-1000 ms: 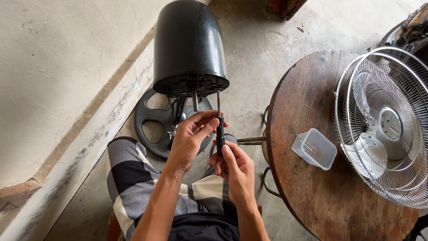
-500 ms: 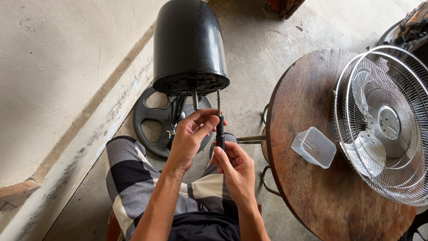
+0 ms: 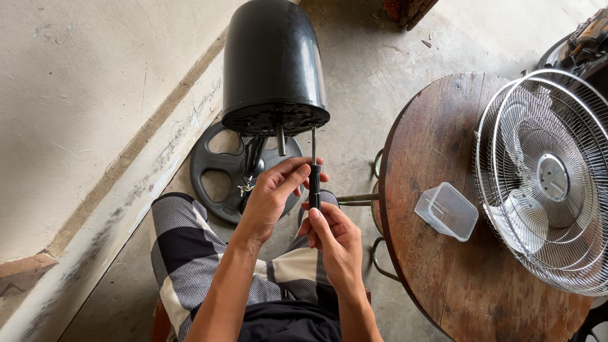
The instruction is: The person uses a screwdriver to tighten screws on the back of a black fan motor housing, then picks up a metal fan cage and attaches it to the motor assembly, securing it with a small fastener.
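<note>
Screwdriver [image 3: 314,183] stands upright over the person's lap, off the bench's [image 3: 443,278] left edge, its tip at the underside of the black fan motor housing [image 3: 273,69]. Right hand [image 3: 335,240] is clamped on its handle from below; left hand [image 3: 272,193] pinches it near the top. Clear plastic container [image 3: 446,211] and wire fan guard [image 3: 548,180] sit on the bench.

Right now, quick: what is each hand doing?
Left hand: fingers closed around the upper screwdriver handle.
Right hand: closed on the handle's lower end.
</note>
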